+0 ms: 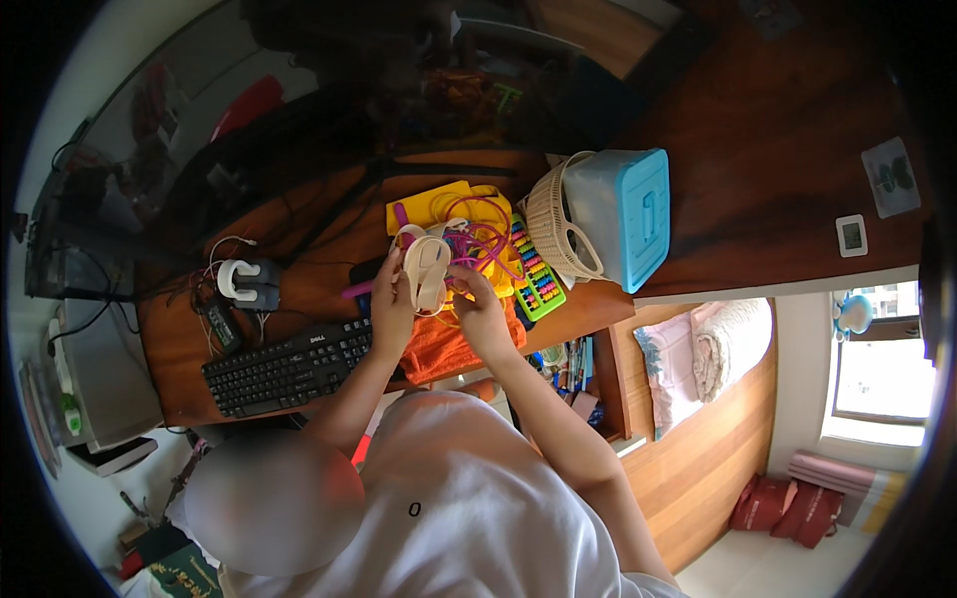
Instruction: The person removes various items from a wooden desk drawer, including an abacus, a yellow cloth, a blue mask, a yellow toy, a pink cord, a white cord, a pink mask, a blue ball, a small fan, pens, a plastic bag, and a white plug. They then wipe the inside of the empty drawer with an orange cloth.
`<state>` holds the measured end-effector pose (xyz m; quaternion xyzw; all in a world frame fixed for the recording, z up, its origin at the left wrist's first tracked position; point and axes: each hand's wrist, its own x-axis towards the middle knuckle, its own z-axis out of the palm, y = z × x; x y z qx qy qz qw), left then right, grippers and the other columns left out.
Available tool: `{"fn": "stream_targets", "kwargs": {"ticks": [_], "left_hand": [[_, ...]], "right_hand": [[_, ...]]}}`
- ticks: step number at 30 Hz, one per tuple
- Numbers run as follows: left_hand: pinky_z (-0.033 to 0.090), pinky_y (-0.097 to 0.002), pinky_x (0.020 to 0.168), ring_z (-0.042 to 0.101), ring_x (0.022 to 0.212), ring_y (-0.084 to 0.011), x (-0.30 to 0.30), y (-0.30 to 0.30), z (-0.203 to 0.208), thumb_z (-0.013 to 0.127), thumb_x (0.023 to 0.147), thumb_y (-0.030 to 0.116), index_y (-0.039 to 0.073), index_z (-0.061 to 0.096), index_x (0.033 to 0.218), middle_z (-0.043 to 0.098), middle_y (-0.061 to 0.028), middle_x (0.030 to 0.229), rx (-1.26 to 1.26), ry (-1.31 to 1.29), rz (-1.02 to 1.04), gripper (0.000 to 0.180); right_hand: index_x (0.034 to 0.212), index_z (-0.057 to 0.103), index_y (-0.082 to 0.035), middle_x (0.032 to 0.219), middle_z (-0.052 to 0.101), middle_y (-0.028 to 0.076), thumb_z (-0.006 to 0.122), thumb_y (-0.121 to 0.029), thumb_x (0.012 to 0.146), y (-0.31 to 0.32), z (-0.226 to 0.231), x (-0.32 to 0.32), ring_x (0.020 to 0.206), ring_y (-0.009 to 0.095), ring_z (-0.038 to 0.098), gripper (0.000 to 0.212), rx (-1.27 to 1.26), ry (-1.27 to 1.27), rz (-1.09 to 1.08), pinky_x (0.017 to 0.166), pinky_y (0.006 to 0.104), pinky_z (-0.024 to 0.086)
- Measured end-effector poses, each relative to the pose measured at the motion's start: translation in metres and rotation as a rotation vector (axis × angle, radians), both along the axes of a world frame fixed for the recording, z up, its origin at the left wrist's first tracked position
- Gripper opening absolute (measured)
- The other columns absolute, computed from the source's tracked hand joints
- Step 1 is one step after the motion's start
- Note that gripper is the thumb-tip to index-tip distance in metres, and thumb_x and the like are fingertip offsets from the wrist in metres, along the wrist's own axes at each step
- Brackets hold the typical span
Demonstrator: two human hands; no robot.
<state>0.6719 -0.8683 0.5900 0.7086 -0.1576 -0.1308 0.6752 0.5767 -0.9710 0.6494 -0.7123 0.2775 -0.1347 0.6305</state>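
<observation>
A pale cream looped strap (429,267) is held up between my two hands over the desk. My left hand (393,301) closes its fingers on the strap's left side. At its lower right edge, my right hand (480,314) has thumb and fingers bent inward, pinching it. Tangled magenta cords (488,244) lie just beyond, beside and over yellow things (429,206). Beneath my hands spreads an orange cloth (454,344). A green-framed abacus (539,279) with coloured beads leans to the right of my right hand. Whether the strap is one piece or several cannot be made out.
A black keyboard (289,367) lies left of my left hand, with a white curved device (239,281) and cables behind it. At right stand a beige woven basket (548,224) and a blue-lidded box (650,219). A large dark screen (329,110) rises at the back.
</observation>
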Motion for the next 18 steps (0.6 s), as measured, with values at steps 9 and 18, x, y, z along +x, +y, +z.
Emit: {"fn": "stream_targets", "kwargs": {"ticks": [9,18], "left_hand": [[0.031,-0.0300,0.102,0.042,0.122,-0.0233,-0.002,0.007,0.002,0.035,0.091,0.002,-0.003,0.034,0.133,0.043,-0.0168,0.132,-0.033,0.039,-0.001,0.042],[0.027,-0.0296,0.105,0.038,0.126,-0.0221,-0.002,0.017,-0.005,0.032,0.083,-0.009,-0.001,0.030,0.136,0.038,-0.0146,0.136,-0.083,0.118,0.044,0.054]], "right_hand": [[0.121,0.048,-0.003,0.118,0.052,0.009,0.045,0.010,0.080,0.002,-0.005,0.001,0.116,0.020,0.046,0.044,0.078,-0.028,0.058,0.095,0.0296,0.037],[0.127,0.045,-0.007,0.125,0.048,0.007,0.043,0.010,0.082,0.004,0.008,0.002,0.123,0.018,0.040,0.049,0.319,-0.012,0.019,0.096,0.0276,0.035]]}}
